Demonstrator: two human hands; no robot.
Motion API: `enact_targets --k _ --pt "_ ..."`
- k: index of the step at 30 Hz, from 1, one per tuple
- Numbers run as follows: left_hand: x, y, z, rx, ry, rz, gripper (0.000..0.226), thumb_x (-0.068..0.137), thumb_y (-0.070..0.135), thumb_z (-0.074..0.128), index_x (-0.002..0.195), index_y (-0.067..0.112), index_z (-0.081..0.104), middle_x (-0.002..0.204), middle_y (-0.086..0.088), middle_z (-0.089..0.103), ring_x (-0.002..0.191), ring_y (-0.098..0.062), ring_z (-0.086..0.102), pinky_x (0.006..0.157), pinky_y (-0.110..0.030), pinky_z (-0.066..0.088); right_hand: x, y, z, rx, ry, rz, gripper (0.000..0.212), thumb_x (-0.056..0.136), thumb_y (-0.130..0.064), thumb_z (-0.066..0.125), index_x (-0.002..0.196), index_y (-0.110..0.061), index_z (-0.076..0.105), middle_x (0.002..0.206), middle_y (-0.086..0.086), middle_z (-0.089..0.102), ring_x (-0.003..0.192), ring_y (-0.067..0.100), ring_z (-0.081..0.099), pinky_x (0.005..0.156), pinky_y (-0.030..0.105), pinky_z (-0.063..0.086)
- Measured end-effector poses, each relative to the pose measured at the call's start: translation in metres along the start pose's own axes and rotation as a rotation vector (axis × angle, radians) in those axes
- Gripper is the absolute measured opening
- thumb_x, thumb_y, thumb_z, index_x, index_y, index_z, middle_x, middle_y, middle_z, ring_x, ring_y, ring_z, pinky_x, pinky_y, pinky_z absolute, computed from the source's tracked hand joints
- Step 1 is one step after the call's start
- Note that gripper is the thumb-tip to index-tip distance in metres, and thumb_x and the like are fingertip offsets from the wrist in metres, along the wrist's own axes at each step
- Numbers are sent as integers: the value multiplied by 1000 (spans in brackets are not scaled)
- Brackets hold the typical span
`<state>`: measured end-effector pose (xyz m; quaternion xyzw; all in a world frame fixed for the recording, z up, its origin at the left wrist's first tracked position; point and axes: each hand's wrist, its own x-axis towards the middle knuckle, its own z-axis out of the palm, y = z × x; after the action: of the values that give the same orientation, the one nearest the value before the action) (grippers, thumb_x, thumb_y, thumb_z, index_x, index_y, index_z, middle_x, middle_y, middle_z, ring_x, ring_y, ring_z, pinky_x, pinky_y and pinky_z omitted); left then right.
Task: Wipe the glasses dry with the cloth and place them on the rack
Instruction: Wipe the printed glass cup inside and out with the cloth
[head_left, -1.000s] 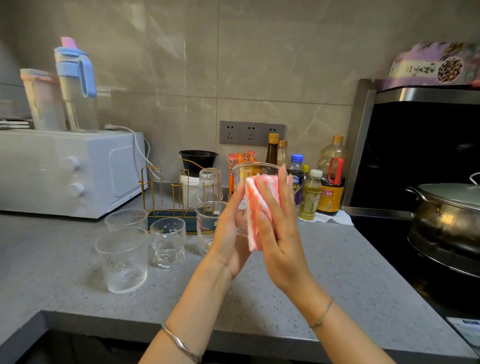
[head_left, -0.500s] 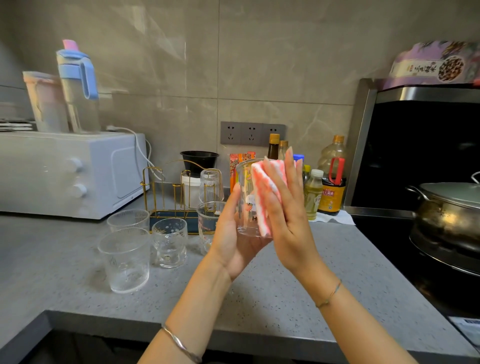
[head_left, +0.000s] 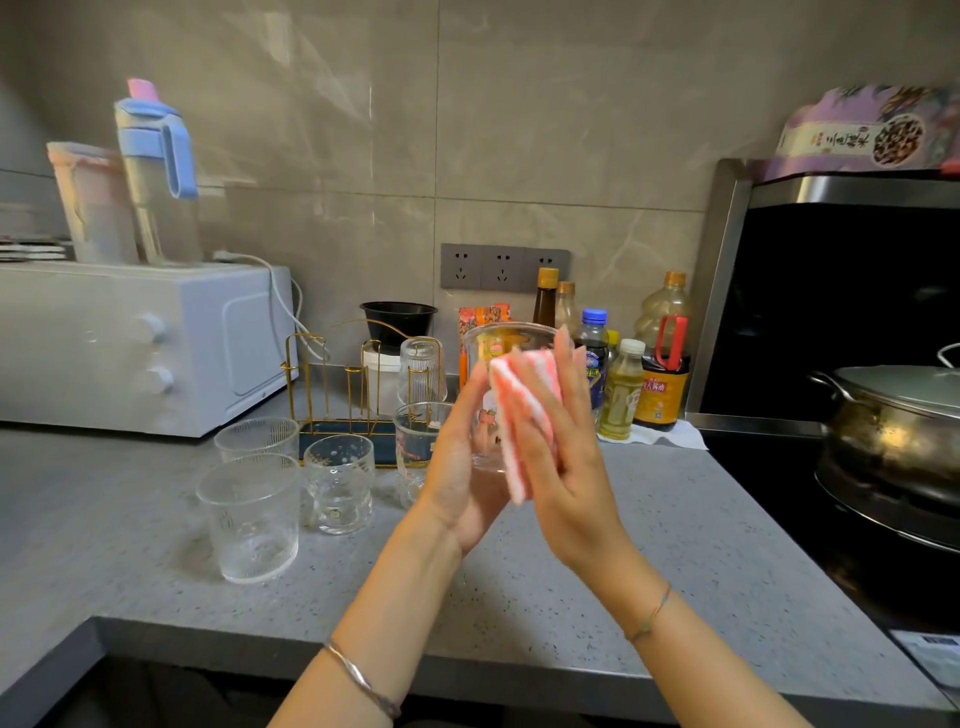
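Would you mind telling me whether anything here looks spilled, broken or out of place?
Nothing stands out: four glasses stand upright on the counter, a ribbed glass sits inverted on the rack, and nothing looks spilled or cracked.

A home kitchen: a grey speckled surface (head_left: 623, 545), a white oven (head_left: 130, 343) at 9 o'clock, sauce bottles (head_left: 660, 374) at 1 o'clock, a lidded pot (head_left: 893, 415) at 3 o'clock.
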<state>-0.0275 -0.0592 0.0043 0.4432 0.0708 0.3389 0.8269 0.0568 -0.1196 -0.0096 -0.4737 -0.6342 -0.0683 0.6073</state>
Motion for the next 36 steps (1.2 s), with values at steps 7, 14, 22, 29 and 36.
enact_targets --k 7,14,22,29,36 --pt "-2 -2 -8 36 38 36 56 83 55 55 119 14 70 115 -12 70 98 -24 65 97 -43 44 41 -6 -31 317 142 236 33 100 -38 40 130 -40 52 87 -8 64 69 10 56 65 20 53" --pt "-7 9 -11 81 43 26 46 76 47 57 109 18 69 105 -8 74 88 -22 70 98 -46 46 87 -23 -65 474 -173 329 39 98 -41 48 86 -5 60 57 17 37 40 41 24 38 45 30" --pt "-8 14 -8 218 46 19 53 78 48 58 121 17 65 104 -7 74 89 -22 70 88 -48 52 92 -44 -64 -156 -563 491 42 98 -55 28 83 -25 54 35 -12 45 59 22 50 101 57 42" --pt "-4 18 -14 217 -28 -111 70 63 57 79 118 17 70 112 -12 71 90 -24 69 80 -41 56 88 -55 -80 -163 -853 427 26 87 -46 55 89 -24 68 77 -21 72 90 8 70 79 27 56" --pt "-6 21 -8 221 -84 -267 62 60 55 76 108 16 73 97 -11 72 79 -26 69 69 -36 59 69 -36 -79 -120 -835 368 38 69 -34 74 100 -12 71 96 0 75 91 22 70 83 39 55"
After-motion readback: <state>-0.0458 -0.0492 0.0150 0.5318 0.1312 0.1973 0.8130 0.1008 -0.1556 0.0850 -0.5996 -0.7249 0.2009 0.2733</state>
